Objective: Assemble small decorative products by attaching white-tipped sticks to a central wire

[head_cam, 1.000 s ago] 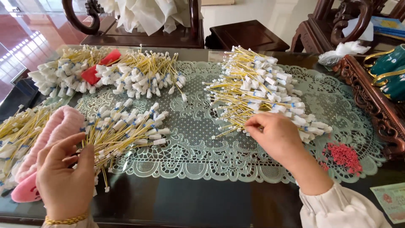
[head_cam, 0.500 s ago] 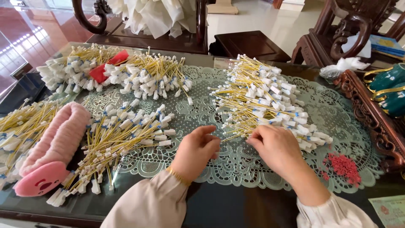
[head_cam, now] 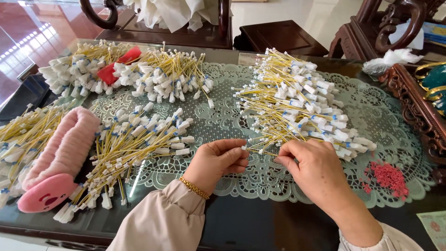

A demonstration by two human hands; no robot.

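Wires (head_cam: pixel 260 149), thin yellow leads with white plugs at the ends, pinched between both hands at the near edge of the right pile.

Left to right:
- Far-left bundle (head_cam: pixel 21 135) of the same wires at the table edge.
- Pink plush (head_cam: pixel 60 158), soft, lying beside it.
- Near-left pile (head_cam: pixel 134 144), fanned out; a back pile (head_cam: pixel 134 69) with a red piece (head_cam: pixel 116 67) tucked in.
- Left hand (head_cam: pixel 216 162): fingers closed together, thumb and forefinger nipping the wire ends. Gold bracelet (head_cam: pixel 195 188) at the wrist.
- Right hand (head_cam: pixel 316 169): fingers curled, tips pressed on the same few wires, just touching the pile's near edge.
- Right pile (head_cam: pixel 297 107), the largest, on the lace mat (head_cam: pixel 260 181).
- Red bits (head_cam: pixel 388 176), a small heap at the mat's right edge.
- Carved wood frame (head_cam: pixel 413 107) far right.

Handling, by judgement: wires look very light, springy, prone to tangle; plugs are stiff, small and likely to snag on neighbours. Best taken by the yellow lead close behind a plug, a few at a time, drawn out lengthwise, not lifted.
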